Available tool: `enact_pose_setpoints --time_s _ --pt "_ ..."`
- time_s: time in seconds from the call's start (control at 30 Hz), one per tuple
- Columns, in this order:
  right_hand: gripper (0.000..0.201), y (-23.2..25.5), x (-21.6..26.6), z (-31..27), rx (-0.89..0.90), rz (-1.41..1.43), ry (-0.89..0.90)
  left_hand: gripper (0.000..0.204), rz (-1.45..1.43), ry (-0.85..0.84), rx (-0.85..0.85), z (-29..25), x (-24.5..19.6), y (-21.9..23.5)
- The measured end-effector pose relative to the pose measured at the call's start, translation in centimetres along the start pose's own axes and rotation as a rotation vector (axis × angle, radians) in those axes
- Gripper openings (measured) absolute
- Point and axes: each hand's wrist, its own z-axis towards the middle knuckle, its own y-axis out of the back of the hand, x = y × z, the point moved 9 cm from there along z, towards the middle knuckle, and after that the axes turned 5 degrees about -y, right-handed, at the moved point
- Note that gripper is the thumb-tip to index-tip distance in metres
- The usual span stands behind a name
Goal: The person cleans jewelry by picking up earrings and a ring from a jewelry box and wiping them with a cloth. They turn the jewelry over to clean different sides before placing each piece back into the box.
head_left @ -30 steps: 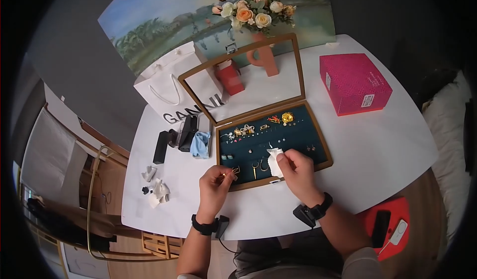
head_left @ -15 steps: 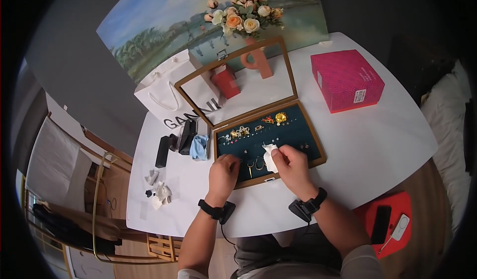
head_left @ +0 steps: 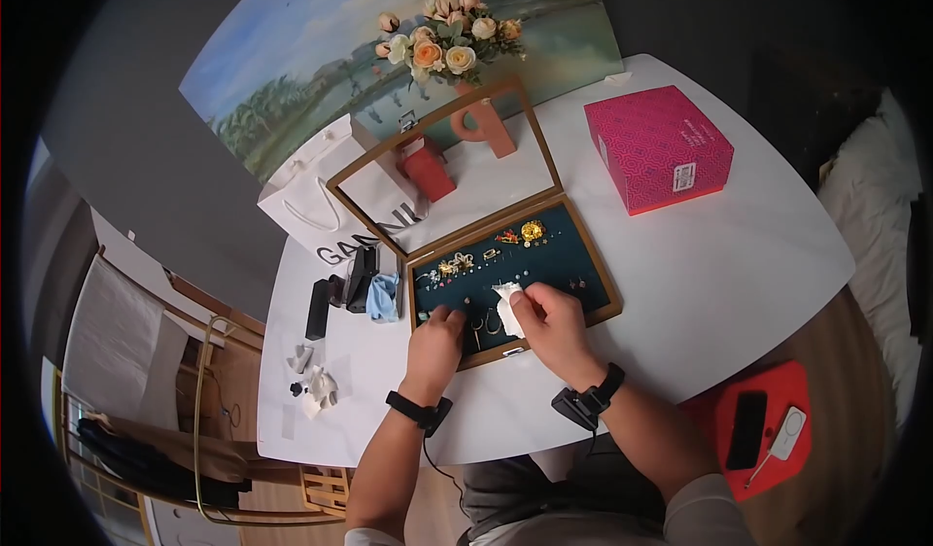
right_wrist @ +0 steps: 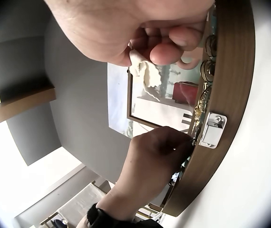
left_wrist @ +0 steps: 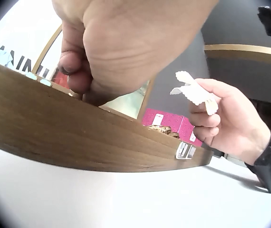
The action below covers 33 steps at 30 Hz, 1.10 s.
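Note:
A wooden display case [head_left: 600, 274] with a dark green lining lies open, its glass lid raised. My left hand [head_left: 434, 342] reaches over its front left corner with fingers bent down to the lining. In the left wrist view the case wall hides those fingertips, and I cannot tell whether they hold anything. My right hand [head_left: 556, 327] pinches a crumpled white cloth [head_left: 507, 311] with a scalloped edge, above the front of the case. Between the hands lie a gold hoop earring [head_left: 492, 322] and a long gold drop earring [head_left: 477, 334].
Farther back in the case sit a gold flower piece [head_left: 532, 232] and several small jewels. Left stand a white paper bag [head_left: 321, 191], black boxes [head_left: 361, 279], a blue cloth [head_left: 383, 298] and crumpled scraps [head_left: 320, 390]. Right is a pink box [head_left: 661, 152]; behind, a flower vase [head_left: 496, 133].
My left hand has moved forward and down into the case's front left corner. The right hand still holds the white cloth above the front. The head view has shifted right.

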Motion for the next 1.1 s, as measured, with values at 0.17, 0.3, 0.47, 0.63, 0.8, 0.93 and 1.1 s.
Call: enact_pose_setpoints --time_s 0.17,0.3,0.47,0.63,0.8,0.93,1.1 --pt "0.028 -0.1 0.1 -0.1 -0.008 0.003 0.016 0.013 0.048 -0.071 0.058 -0.7 -0.5 0.0" --pt "0.029 -0.2 -0.1 -0.1 -0.005 -0.004 0.011 0.012 0.063 -0.062 0.043 -0.7 -0.2 -0.3" --pt "0.029 0.0 -0.5 0.0 -0.002 -0.026 -0.014 0.011 0.059 -0.079 0.079 -1.7 -1.0 -0.2" --pt "0.030 -0.3 -0.6 0.0 -0.008 -0.038 -0.002 0.008 -0.087 -0.023 0.017 -2.6 -0.5 0.6" --pt "0.031 -0.5 -1.1 0.0 0.007 -0.039 -0.012 0.005 -0.166 0.060 -0.098 -1.7 0.7 1.3" --pt "0.032 -0.6 -1.1 0.0 0.010 -0.043 -0.014 0.005 -0.148 0.074 -0.125 -0.5 1.9 0.7" --pt "0.032 -0.6 -1.2 0.0 0.013 -0.040 -0.031 0.005 -0.138 0.091 -0.125 0.7 2.0 0.2"
